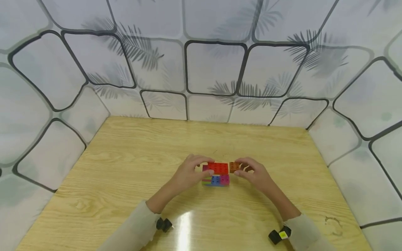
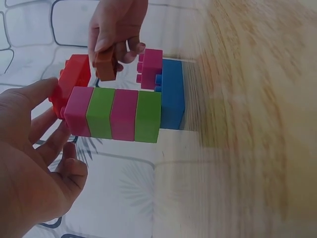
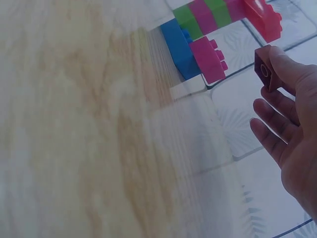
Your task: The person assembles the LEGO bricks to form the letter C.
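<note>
My left hand (image 1: pixel 188 174) pinches a red brick (image 1: pixel 218 168) by its end, thumb on the near side and fingers on the far side. The red brick tops a column of alternating pink and green bricks (image 2: pixel 125 114). That column stands at one end of a blue base brick (image 2: pixel 173 94), and a single pink brick (image 2: pixel 152 69) sits at the base's other end. Between thumb and fingers my right hand (image 1: pixel 255 173) holds a small orange-brown brick (image 1: pixel 233 167), just right of the red brick and apart from it. Its hollow underside faces the right wrist camera.
The structure stands on a wood-grain table (image 1: pixel 141 150). Patterned fabric walls (image 1: pixel 216 69) enclose the back and both sides. Light glares off the table's front (image 1: pixel 184 230). Black wrist devices (image 1: pixel 164 224) sit at both sleeve cuffs.
</note>
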### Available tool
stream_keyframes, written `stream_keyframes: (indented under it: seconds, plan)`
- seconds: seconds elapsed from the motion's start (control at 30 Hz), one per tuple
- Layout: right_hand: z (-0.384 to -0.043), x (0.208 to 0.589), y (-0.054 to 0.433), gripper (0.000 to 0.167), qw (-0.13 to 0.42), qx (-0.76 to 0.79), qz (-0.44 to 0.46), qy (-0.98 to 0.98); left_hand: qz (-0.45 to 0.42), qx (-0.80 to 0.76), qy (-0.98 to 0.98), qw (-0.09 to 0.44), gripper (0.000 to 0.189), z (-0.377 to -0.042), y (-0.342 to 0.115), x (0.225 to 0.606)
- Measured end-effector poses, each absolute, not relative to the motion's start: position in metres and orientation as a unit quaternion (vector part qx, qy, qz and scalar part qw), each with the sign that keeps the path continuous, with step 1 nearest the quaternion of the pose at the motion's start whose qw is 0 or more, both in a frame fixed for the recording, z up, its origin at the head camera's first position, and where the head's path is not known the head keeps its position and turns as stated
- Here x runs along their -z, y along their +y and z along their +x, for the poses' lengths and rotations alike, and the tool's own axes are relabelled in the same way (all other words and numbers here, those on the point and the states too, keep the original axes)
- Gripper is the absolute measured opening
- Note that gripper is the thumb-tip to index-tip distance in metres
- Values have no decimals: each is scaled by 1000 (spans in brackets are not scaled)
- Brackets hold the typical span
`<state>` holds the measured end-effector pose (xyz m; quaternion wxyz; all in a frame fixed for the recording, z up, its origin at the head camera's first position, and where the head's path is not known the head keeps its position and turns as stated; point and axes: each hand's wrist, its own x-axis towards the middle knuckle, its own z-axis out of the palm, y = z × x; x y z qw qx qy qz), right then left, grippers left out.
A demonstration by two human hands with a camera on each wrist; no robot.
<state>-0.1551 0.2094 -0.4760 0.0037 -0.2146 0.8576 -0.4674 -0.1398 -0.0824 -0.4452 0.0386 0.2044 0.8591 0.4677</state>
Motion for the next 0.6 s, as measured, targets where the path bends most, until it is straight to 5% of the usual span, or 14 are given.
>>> stream_keyframes:
  seconds: [0.6]
  plan:
    - [-134,486,197,35,40,571,-196,796,247,-472,845,50,42,-147,-66,441]
